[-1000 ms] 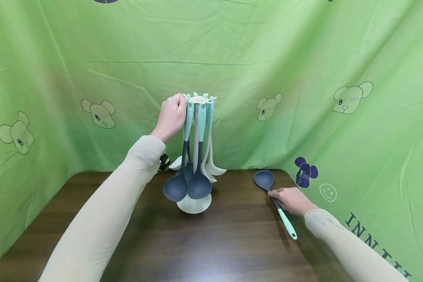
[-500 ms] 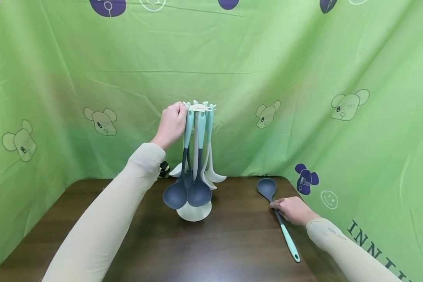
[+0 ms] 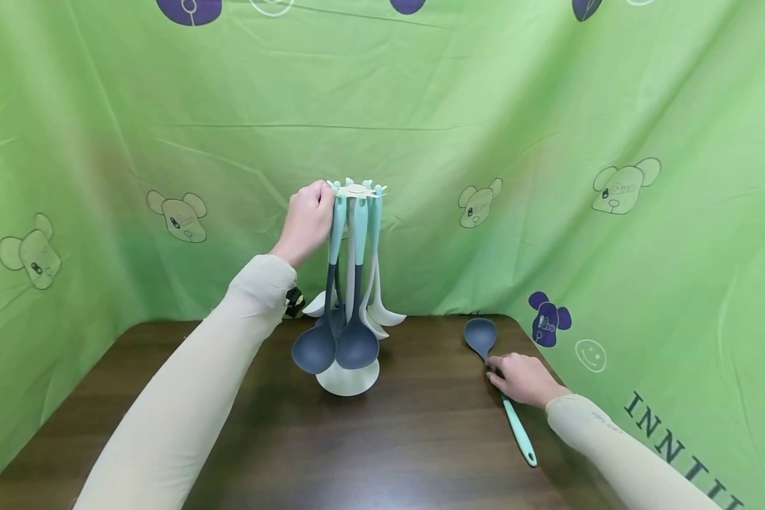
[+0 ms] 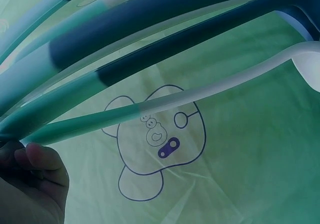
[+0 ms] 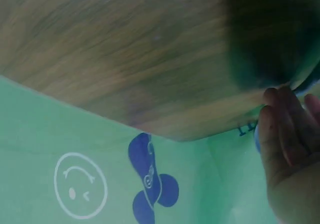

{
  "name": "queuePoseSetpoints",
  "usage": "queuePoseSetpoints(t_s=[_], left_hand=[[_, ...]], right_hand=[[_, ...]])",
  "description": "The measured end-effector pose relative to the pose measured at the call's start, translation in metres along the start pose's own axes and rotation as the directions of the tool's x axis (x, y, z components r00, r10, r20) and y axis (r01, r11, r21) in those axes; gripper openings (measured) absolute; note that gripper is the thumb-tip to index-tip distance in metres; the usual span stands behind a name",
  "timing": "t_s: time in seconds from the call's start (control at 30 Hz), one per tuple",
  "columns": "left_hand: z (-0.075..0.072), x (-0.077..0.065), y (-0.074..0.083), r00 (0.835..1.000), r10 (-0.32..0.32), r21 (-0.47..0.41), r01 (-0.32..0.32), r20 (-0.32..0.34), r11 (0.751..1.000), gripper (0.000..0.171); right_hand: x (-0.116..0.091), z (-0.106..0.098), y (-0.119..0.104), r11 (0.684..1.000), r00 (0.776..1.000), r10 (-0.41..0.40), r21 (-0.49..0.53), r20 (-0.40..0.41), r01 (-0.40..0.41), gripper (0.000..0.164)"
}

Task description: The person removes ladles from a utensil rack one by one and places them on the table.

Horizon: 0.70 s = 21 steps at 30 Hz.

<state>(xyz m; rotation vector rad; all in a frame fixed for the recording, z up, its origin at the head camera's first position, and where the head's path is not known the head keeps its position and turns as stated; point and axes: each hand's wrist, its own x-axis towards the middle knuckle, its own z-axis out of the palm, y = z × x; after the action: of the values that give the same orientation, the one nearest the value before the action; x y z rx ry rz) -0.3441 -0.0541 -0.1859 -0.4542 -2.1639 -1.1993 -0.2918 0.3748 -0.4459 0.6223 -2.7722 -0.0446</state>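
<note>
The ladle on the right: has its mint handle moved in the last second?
Yes: in the head view, the mint handle reaches lower, farther below the smiley print. Whether it slid nearer or was lowered, I can't tell.

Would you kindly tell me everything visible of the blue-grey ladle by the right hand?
This blue-grey ladle looks like silicone or plastic, with a rounded bowl pointing away from the camera and a mint-green handle, holed at its end, toward it. The right hand holds its partly hidden shaft at the right of the brown wooden table.
</note>
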Motion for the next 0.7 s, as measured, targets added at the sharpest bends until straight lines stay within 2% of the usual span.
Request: queuePoseSetpoints(t_s=[0.13,0.27,0.43,0.7], left_hand=[[-0.0002,-0.0007,-0.0007,1.0,-0.003,-0.004,0.003,0.002,1.0,0.035],[-0.0007,0.0001,0.0005,1.0,-0.003,-0.007,0.003,0.002,1.0,0.035],[-0.0012,0.0014,0.0008,1.0,-0.011,-0.003,0.011,0.001,1.0,0.035],[-0.0008,0.0003,0.0015,1.0,-0.008,0.012,0.008,0.001,1.0,0.035]], right_hand=[[0.0023,-0.002,-0.0075,0.993,0.993,0.107,0.049,0.048,-0.109,0.011],[0.005,-0.0044,-0.01,0.978,0.978,0.177,0.09,0.111,-0.188,0.01],[0.0073,-0.0052,-0.0107,0.964,0.963,0.227,0.108,0.146,-0.244,0.004],[0.006,-0.0052,-0.0098,0.955,0.953,0.256,0.109,0.162,-0.275,0.008]])
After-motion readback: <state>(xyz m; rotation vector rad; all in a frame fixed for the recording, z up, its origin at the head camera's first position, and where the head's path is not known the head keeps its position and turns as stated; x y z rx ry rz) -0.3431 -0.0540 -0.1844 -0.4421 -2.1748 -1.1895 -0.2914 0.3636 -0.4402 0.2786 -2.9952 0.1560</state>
